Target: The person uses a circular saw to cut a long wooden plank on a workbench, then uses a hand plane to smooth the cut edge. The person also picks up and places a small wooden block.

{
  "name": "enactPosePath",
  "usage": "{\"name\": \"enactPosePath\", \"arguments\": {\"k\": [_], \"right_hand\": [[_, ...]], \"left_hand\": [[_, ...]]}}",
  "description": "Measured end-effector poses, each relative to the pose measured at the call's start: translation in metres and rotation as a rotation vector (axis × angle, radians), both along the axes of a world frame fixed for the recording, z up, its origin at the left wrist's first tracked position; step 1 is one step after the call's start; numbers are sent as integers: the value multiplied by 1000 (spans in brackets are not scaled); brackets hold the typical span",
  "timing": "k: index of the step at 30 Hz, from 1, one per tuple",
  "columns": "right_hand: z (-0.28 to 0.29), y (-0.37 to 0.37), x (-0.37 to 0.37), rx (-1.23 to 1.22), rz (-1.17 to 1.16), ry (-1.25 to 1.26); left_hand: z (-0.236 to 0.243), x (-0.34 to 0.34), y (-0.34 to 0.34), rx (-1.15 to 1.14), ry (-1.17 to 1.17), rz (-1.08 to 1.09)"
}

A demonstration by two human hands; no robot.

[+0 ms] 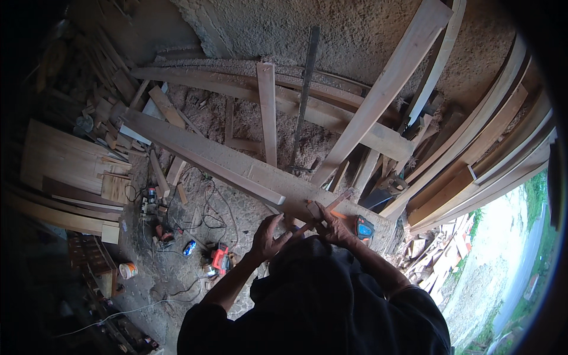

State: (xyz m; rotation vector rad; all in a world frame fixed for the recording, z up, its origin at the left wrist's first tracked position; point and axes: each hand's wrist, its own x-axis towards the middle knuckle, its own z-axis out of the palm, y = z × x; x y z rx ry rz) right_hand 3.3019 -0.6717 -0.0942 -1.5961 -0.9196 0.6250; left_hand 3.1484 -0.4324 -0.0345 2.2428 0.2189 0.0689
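Note:
My right hand (335,229) is closed around a thin reddish-brown strip (305,228), which slants up past the fingers over a wide beam. To its left, my left hand (270,238) is half curled, thumb apart from the fingers, near the strip's lower end; nothing shows in its grasp. The wide wooden beam (236,168) runs from upper left to lower right, with a narrower board (228,180) along its near side. Right of my right hand, a blue and orange tool handle (364,227) rests on the beam. My dark clothing hides part of the space below my hands.
Upright boards (384,89) lean over the beam's far side. Long planks (473,154) are stacked at right. A red power tool (220,258), a blue can (189,247), cables (222,207) and a white bucket (128,270) sit on the floor at left, near wood offcuts (158,174).

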Motion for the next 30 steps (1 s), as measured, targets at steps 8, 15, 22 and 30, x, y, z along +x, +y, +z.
{"name": "enactPosePath", "arguments": {"k": [8,15,22,30], "right_hand": [[22,13,7,-26,-13,288],[110,0,27,-182,-1,403],[127,11,27,-116,-38,167],[163,3,46,-27,-211,143]], "left_hand": [[-4,19,-32,17,196,-72],[43,51,-41,62,-142,-33],[71,90,-54,-8,-181,-80],[104,113,-44,-145,-82,-122]]}}
